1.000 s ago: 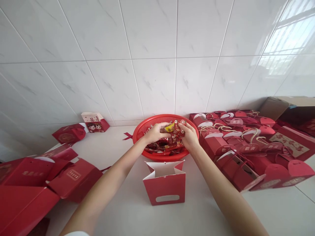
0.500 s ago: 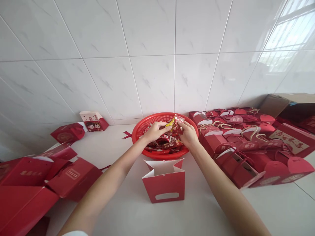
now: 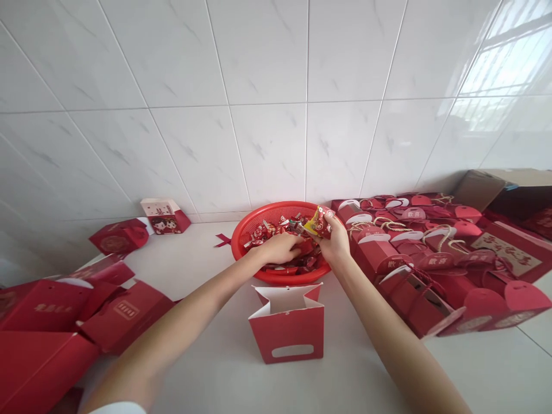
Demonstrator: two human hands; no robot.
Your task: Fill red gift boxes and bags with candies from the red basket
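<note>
A red plastic basket (image 3: 238, 238) with a perforated rim holds many wrapped candies (image 3: 261, 232). My left hand (image 3: 282, 248) reaches down into it, fingers bent among the candies; what its fingertips hold is hidden. Above the basket's right side, my right hand (image 3: 336, 238) is closed on red and yellow candy packets (image 3: 319, 223). An open-topped red paper box (image 3: 288, 333) with a white inside and an oval window stands upright just in front of the basket.
Several red gift boxes with rope handles (image 3: 405, 247) crowd the right side, a cardboard box (image 3: 483, 187) behind them. More red boxes (image 3: 125, 313) lie at the left. A pink and red box (image 3: 166, 217) stands near the tiled wall (image 3: 267, 155).
My left hand has left the packets and gone down into the candies. My right hand has shifted slightly right, still holding packets. The view has tilted slightly up.
</note>
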